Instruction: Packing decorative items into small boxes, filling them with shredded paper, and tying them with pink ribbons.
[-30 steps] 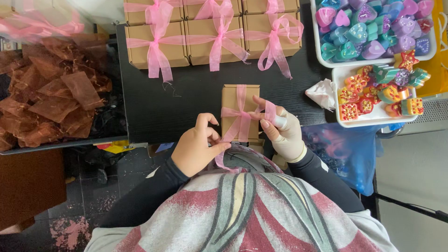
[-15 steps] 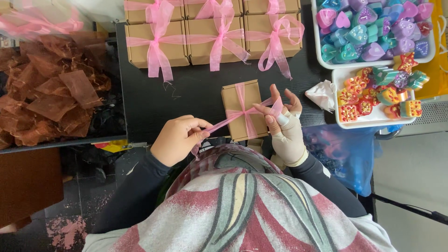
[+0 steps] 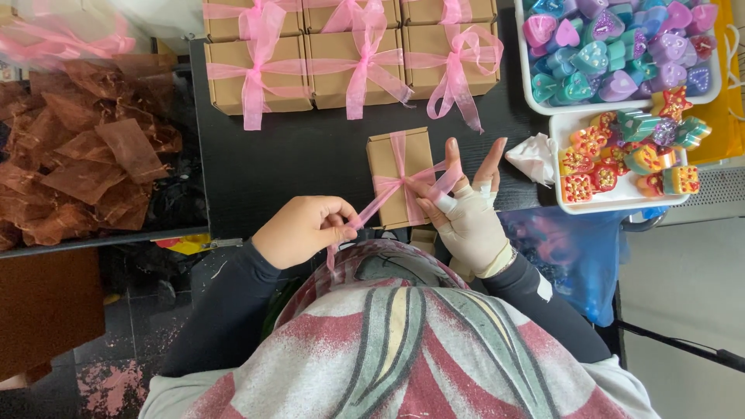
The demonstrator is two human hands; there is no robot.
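A small brown cardboard box lies on the black table in front of me, wrapped with a sheer pink ribbon. My left hand pinches one ribbon end and pulls it out to the left, off the box's near edge. My right hand, in a pale fingerless glove with taped fingers, holds the other ribbon end looped around its fingers at the box's right side, with two fingers raised.
Several finished boxes with pink bows line the table's far edge. White trays of coloured heart and star shapes stand at right. Brown organza bags are piled at left. A crumpled white tissue lies by the trays.
My left hand has drawn away from the box to the left, stretching the ribbon taut. My right hand has stayed at the box's right side, its fingers lifting.
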